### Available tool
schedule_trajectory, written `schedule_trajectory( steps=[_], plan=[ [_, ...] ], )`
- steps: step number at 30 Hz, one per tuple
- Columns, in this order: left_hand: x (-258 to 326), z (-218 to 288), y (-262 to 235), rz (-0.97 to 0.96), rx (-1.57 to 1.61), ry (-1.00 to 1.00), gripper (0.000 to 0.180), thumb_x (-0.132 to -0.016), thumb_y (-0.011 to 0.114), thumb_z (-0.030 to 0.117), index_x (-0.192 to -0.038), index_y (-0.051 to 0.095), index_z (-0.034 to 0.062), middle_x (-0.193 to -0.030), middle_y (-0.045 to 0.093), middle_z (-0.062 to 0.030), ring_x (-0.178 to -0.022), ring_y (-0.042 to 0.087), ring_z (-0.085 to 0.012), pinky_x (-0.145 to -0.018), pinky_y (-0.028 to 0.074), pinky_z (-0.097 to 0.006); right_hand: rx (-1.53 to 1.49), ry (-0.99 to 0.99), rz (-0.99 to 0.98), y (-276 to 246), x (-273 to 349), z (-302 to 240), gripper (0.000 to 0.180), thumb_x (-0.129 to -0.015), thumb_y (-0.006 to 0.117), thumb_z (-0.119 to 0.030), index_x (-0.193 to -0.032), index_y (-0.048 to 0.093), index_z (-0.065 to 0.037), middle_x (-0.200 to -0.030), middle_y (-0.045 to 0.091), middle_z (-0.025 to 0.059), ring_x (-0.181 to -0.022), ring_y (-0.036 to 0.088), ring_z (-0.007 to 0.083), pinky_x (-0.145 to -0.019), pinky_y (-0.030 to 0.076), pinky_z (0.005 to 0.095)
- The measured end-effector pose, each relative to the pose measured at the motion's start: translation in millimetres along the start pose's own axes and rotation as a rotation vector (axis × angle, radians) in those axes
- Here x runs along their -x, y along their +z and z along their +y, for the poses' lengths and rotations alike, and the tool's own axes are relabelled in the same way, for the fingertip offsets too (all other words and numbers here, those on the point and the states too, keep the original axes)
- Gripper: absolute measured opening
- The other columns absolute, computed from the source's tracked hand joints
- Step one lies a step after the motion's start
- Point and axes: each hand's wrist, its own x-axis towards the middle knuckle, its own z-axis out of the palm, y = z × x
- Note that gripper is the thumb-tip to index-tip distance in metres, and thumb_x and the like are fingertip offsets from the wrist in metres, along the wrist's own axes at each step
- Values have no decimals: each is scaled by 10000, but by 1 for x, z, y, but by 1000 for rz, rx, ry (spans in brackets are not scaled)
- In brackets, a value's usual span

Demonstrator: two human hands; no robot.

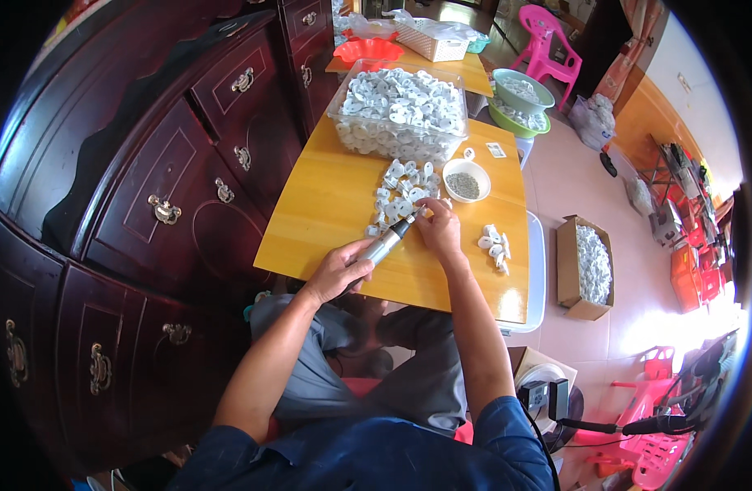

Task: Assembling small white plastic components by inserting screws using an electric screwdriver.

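At counter (327, 221) centre, small white part (423, 211) sits pinched in right hand (440, 231) fingers, steadied for the driver (386, 242) gripped in left hand (337, 270). Loose parts pile (402, 190) and screw bowl (466, 180) just beyond, within reach; finished pieces (495, 244) right.

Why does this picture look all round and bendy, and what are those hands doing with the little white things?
The picture comes from a camera worn on a person's head, looking down. Its wide lens bends straight edges, so everything looks round. The two arms coming in from the bottom are that person's own. The left hand holds a silver pen-shaped tool. The right hand presses a small white part against its tip. They work on a yellow wooden table. On it lie a pile of white parts, a smaller heap, a white bowl of tiny dark bits and a big clear tub full of the same white parts.
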Motion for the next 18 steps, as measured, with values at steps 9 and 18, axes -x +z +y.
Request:
schedule_trajectory(
  steps=[9,18],
  plan=[
    [-2,-1,2,0,-26,-10,561,-959,629,288,-1429,460,32,-764,577,-4,-567,507,-44,-519,447,-198,-264,103,95,-6,10,5,222,-787,719,-127,-1001,688,-76,-925,671,70,-729,631,186,-687,520,328],
    [-1,3,3,-30,-94,-48,551,-963,632,287,-1423,469,30,-792,572,-3,-612,515,-44,-532,454,-199,-625,307,133,-22,31,-5,199,-868,679,-58,-1065,701,-54,-857,637,-31,-718,539,33,-645,459,205]
  ],
)
